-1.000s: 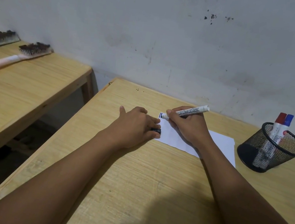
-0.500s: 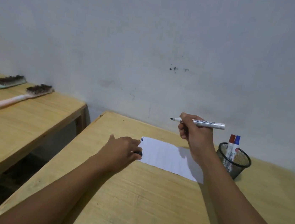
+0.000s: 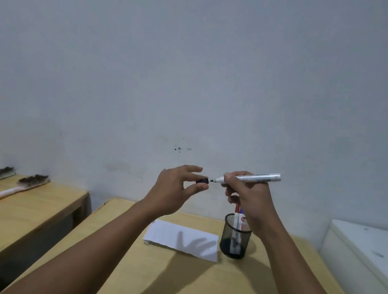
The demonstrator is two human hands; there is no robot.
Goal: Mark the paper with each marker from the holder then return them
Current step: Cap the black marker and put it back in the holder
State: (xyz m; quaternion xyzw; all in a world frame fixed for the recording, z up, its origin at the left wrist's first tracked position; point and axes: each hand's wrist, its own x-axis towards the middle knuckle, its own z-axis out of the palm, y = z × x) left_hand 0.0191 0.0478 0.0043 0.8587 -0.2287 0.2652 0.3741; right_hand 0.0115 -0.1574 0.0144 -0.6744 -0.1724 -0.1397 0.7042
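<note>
Left hand (image 3: 173, 190): pinching the black cap (image 3: 202, 180)
Right hand (image 3: 250, 197): gripping the uncapped marker (image 3: 249, 178), tip nearly touching the cap
Paper (image 3: 181, 239): lying beside the holder (image 3: 235, 237)

Both hands raised: left hand (image 3: 175, 190) pinching, right hand (image 3: 250, 197) gripping

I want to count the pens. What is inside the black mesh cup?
Two markers stand inside the black mesh cup: a red-capped white marker and one with a blue cap. The person's right hand partly covers them, so whether more sit behind cannot be seen.
</note>
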